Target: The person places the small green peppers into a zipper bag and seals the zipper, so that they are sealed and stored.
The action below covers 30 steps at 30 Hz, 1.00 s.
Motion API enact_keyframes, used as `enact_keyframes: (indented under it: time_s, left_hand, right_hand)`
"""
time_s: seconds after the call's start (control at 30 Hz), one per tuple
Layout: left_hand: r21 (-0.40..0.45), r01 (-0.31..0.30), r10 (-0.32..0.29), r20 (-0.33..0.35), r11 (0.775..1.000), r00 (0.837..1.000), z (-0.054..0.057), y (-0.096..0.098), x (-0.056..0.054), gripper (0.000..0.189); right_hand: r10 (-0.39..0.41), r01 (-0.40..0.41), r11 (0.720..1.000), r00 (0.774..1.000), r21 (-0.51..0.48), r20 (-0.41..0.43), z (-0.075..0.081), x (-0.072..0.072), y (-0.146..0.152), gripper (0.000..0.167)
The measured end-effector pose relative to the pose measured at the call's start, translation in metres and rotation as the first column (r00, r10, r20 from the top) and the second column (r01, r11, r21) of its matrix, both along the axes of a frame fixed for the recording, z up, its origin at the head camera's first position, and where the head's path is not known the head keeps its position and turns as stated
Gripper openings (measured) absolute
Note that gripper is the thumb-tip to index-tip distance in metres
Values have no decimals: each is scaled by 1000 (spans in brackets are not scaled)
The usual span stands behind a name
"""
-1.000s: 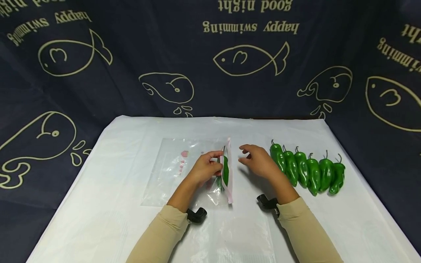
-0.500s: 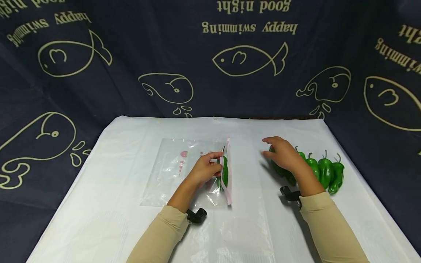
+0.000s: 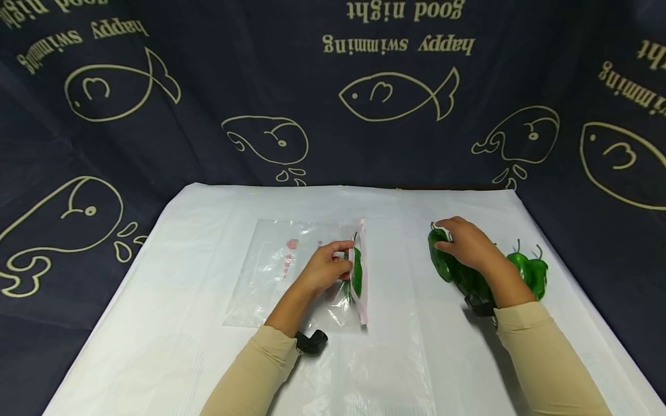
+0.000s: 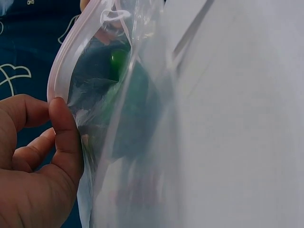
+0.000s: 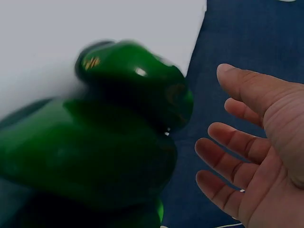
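My left hand (image 3: pixel 325 267) pinches the pink-edged mouth of a clear zip bag (image 3: pixel 270 277) between thumb and finger, which the left wrist view shows close up at the pink zip strip (image 4: pixel 61 78). Inside the bag lies green pepper (image 3: pixel 356 271), partly blurred by the plastic in the left wrist view. On the right, my right hand (image 3: pixel 470 245) hovers over a row of green peppers, beside the stem end of the leftmost green pepper (image 3: pixel 439 257). Seen from the right wrist, the fingers are spread and stand apart from the nearest peppers (image 5: pixel 137 76).
More green peppers (image 3: pixel 536 277) lie at the right end of the row, some hidden under my right hand and wrist. A white cloth (image 3: pixel 208 231) covers the table. Behind it hangs a dark blue curtain (image 3: pixel 312 162) with fish drawings. A clear plastic sheet (image 3: pixel 374 375) lies in front.
My right hand has moved right, from near the bag's mouth to the row of peppers. The left hand has stayed in place, holding the bag's edge.
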State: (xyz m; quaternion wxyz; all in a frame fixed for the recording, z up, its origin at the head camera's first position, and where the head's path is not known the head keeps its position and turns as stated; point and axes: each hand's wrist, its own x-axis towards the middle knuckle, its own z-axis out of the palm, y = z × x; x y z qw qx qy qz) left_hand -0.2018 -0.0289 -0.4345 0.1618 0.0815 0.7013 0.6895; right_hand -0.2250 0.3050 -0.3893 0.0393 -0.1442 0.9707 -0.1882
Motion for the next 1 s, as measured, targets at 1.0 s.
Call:
enact_keyframes:
  time_s: [1.0]
  left_hand:
    - [-9, -1, 1, 11, 1000, 1000, -2, 2, -2, 53]
  right_hand:
    - [-6, 0, 995, 998, 100, 62, -12, -14, 3, 61]
